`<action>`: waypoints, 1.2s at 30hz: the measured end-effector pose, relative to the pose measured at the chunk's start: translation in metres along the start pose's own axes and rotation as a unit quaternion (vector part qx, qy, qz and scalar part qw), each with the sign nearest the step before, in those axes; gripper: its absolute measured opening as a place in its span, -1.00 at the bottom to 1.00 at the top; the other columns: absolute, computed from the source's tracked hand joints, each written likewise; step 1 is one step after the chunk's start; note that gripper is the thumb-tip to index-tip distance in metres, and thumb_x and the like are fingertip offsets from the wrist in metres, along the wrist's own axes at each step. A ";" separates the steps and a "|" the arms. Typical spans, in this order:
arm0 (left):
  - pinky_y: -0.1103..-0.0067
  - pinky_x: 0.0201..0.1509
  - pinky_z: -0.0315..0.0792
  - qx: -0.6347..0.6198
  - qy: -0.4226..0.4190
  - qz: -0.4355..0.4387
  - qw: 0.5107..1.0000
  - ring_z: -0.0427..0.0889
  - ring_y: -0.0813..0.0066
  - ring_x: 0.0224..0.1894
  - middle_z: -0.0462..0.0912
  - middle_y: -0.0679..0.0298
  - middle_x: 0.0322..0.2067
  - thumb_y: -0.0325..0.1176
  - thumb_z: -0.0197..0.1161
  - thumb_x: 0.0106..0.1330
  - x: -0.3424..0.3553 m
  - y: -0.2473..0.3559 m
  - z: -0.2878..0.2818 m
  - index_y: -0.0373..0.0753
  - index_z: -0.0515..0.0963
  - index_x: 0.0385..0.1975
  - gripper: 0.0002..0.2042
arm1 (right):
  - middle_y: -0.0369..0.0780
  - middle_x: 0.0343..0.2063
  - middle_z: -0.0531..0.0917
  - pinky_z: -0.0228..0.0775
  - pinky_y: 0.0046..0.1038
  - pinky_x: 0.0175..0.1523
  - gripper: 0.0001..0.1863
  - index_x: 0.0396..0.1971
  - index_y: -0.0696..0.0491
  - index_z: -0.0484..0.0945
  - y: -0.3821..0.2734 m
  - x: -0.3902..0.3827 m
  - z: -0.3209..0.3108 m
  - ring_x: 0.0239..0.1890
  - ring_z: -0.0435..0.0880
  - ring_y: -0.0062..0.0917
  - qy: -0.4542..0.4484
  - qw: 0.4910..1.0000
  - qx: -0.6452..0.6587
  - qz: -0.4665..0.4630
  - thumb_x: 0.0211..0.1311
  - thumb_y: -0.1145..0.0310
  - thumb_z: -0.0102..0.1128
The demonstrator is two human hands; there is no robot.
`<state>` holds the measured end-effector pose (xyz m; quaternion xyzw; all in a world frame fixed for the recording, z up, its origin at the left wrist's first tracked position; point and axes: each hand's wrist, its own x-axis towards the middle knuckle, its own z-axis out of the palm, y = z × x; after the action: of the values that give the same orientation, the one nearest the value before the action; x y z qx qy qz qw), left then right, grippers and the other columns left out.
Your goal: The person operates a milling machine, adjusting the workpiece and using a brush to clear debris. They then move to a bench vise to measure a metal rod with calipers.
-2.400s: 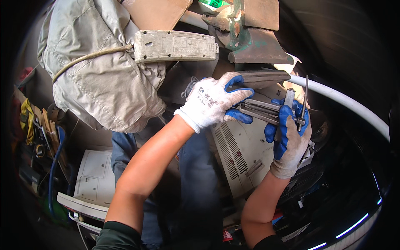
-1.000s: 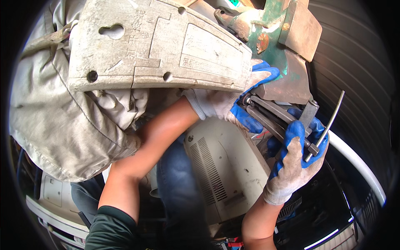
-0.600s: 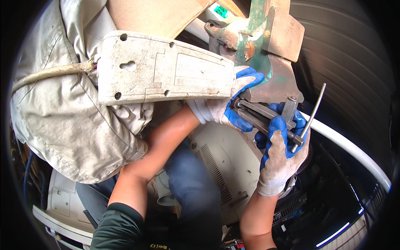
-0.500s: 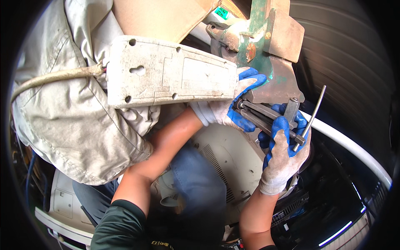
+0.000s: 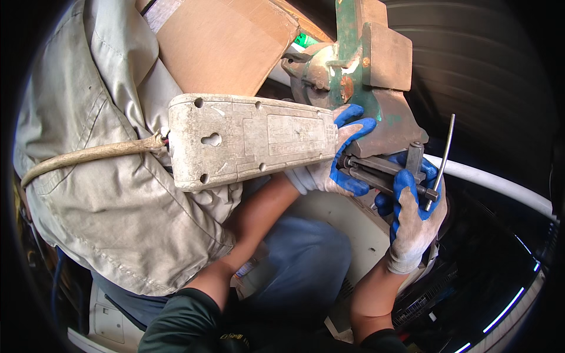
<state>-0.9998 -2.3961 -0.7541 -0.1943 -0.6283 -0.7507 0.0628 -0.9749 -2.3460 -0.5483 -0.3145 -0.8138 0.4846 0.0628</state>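
Okay, so the metal clamp (image 5: 376, 164) was up in the air between both gloved hands, off to the right of centre and just below the big green and brown vise (image 5: 391, 112). The right hand (image 5: 415, 215) had its fingers wrapped around the handle end, snug on the metal, with the thin rod (image 5: 448, 141) poking up past the fingertips. The left hand (image 5: 332, 175) was spread pretty wide, thumb below and fingers above, with the far end of the clamp sitting in that gap; it looked right up against the palm, but I couldn't swear it was gripping. Progress-wise, picking the thing up was clearly done, and the rod was already sitting through the head of the screw. The clamp wasn't set in the vise, and I couldn't see any other part caught between its two long bars, so as I read it, nothing was fastened in there yet. Only a short stretch of thread showed by the right fingers, so how far the screw had been wound in, or how many turns were left, I couldn't tell. Part of that's down to the dirty white power strip (image 5: 253, 141), which covered some of the left hand and wrist, its cord (image 5: 94, 153) trailing off over a beige cloth (image 5: 118, 217). Behind it was a cardboard box (image 5: 229, 41), and a white pipe (image 5: 494, 179) ran away to the right.
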 end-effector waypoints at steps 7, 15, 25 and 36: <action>0.07 0.32 0.17 0.034 -0.005 0.030 0.999 0.27 -0.18 0.29 0.30 -0.13 0.23 0.40 0.38 -0.26 0.003 -0.005 0.004 -0.14 0.31 0.27 0.05 | -0.25 -0.51 0.61 0.41 -0.71 -0.45 -0.54 -0.03 0.24 0.41 -0.004 -0.003 0.003 -0.56 0.54 -0.73 0.037 0.999 -0.015 -0.017 0.12 0.41 0.36; 0.07 0.38 0.05 0.026 -0.026 0.065 0.997 0.19 -0.17 0.31 0.22 -0.15 0.25 0.47 0.28 -0.16 0.007 -0.006 -0.003 -0.28 0.24 0.26 0.08 | -0.31 -0.51 0.58 0.30 -0.78 -0.45 -0.54 0.00 0.25 0.45 0.002 -0.013 0.014 -0.56 0.46 -0.82 0.065 0.995 -0.035 -0.062 0.11 0.42 0.35; 0.08 0.35 0.15 -0.042 -0.029 0.110 0.993 0.24 -0.17 0.31 0.23 -0.21 0.26 0.44 0.28 -0.08 0.014 -0.006 -0.002 -0.16 0.44 0.21 -0.07 | -0.31 -0.48 0.60 0.33 -0.73 -0.51 -0.59 -0.05 0.20 0.54 0.003 -0.013 0.009 -0.56 0.47 -0.80 0.041 0.992 -0.089 -0.074 0.09 0.39 0.35; 0.16 0.33 0.24 -0.081 -0.054 0.150 0.984 0.29 -0.18 0.30 0.26 -0.26 0.24 0.20 0.42 -0.05 0.019 -0.002 -0.004 -0.14 0.60 0.04 -0.31 | -0.26 -0.37 0.65 0.43 -0.69 -0.46 -0.57 0.02 0.15 0.52 0.008 -0.016 0.004 -0.47 0.59 -0.73 0.029 0.997 -0.041 -0.066 0.19 0.30 0.32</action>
<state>-1.0191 -2.3969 -0.7491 -0.3307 -0.5317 -0.7696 0.1249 -0.9602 -2.3550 -0.5537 -0.2762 -0.8497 0.4368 0.1051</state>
